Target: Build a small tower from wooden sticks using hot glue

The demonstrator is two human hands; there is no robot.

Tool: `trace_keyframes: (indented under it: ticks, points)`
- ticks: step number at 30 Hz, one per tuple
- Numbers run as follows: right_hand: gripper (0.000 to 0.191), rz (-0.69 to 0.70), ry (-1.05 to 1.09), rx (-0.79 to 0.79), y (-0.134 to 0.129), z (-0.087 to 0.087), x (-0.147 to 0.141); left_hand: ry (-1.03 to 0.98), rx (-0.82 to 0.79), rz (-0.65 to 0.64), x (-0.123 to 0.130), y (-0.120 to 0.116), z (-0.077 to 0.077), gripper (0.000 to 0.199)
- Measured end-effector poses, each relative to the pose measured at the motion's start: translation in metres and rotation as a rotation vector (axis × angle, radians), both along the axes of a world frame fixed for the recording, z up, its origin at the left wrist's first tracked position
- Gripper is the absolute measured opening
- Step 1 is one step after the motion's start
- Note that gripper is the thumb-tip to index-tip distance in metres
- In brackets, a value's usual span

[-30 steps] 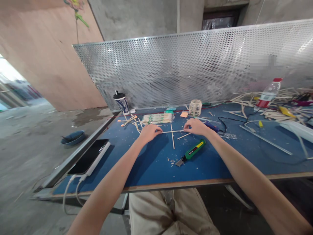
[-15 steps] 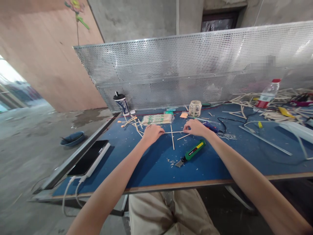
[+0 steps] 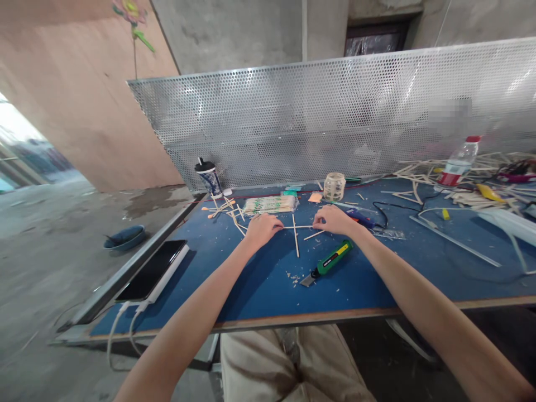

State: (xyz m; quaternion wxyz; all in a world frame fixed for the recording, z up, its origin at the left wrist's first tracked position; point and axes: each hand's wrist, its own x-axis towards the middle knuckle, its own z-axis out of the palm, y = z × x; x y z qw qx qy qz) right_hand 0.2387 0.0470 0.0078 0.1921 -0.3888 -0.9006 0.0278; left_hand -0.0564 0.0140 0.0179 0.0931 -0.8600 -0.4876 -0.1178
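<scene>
A thin wooden stick (image 3: 304, 227) lies sideways between my hands, crossing a second wooden stick (image 3: 296, 245) that points toward me. My left hand (image 3: 264, 226) pinches the left end of the sideways stick. At its right end, my right hand (image 3: 330, 219) is closed on it with thumb and fingers. One more short stick (image 3: 314, 235) rests just below my right fingers. Nearer to me lies a green utility knife (image 3: 333, 258) with its blade out, beside some wood shavings (image 3: 294, 276).
Behind my hands lie a pack of sticks (image 3: 270, 204), a jar-like stick piece (image 3: 334, 186) and a blue glue gun (image 3: 360, 217) with its cord. A phone (image 3: 153, 269) with cables is at the left. A bottle (image 3: 458, 163) and loose sticks stand right. A perforated metal panel (image 3: 285, 123) borders the back.
Both hands keep their hold on the sideways stick and have barely moved. The crossed sticks look the same; the view has shifted slightly.
</scene>
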Motion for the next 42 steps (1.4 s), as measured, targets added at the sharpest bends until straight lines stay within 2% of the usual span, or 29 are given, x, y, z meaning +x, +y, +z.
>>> trace_keyframes:
  ticks: [16,25,28,34,42]
  points:
    - [0.018,-0.003,-0.003,0.006,0.0,0.0,-0.001,-0.027,-0.022,0.017,0.0,-0.002,0.003,0.021]
    - [0.023,-0.045,0.078,0.003,-0.001,0.004,0.008,-0.174,0.082,0.127,-0.028,-0.005,0.026,0.026]
    - [0.023,-0.056,0.102,-0.002,-0.002,0.006,0.011,-0.18,0.084,0.14,-0.034,-0.006,0.03,0.025]
    - [0.023,-0.114,0.126,0.042,0.0,0.009,0.013,-0.188,0.038,0.127,-0.031,-0.005,0.026,0.027]
    - [0.023,-0.123,0.135,0.052,0.001,0.007,0.013,-0.159,-0.012,0.057,-0.023,-0.003,0.015,0.022]
